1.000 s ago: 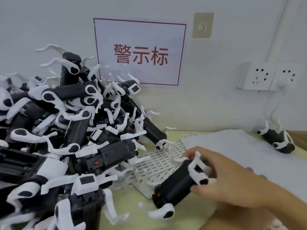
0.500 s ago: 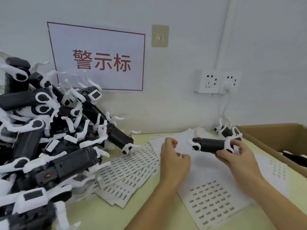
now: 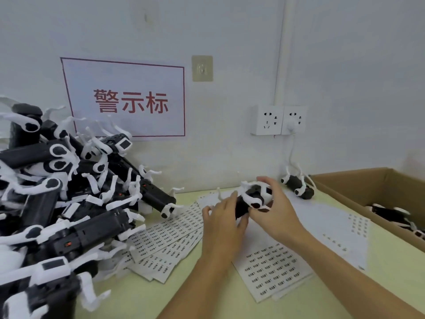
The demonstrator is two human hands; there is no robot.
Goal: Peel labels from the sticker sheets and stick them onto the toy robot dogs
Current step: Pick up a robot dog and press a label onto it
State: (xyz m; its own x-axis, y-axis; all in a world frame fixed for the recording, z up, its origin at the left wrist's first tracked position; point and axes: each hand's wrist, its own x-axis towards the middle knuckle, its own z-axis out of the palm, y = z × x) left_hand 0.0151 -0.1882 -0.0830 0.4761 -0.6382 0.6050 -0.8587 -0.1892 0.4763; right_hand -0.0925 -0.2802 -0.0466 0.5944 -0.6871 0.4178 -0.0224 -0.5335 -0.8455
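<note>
Dozens of black-and-white toy robot dogs make up the heap on your left, the biggest thing on the table, and it has not shifted in the last second. Next in size, the cardboard box on your right holds at least one dog, and the sticker sheets lie flat under your forearms, with a fanned stack of further sheets at the foot of the heap. What has changed is the dog in hand: a second ago your right hand alone was lifting it near the heap, half a second ago it was held out to the right with your left hand apart from it, and now both hands meet on it above the sheets. That reads as the dog being turned to face a label, so the sticking step looks close. Your right hand curls around the dog's white-legged end, fingers closed on it. Your left hand cups the dark near end from below, fingers bent against it. Whether a peeled label sits on a fingertip, you cannot tell from here. One loose dog lies by the wall, well apart.
</note>
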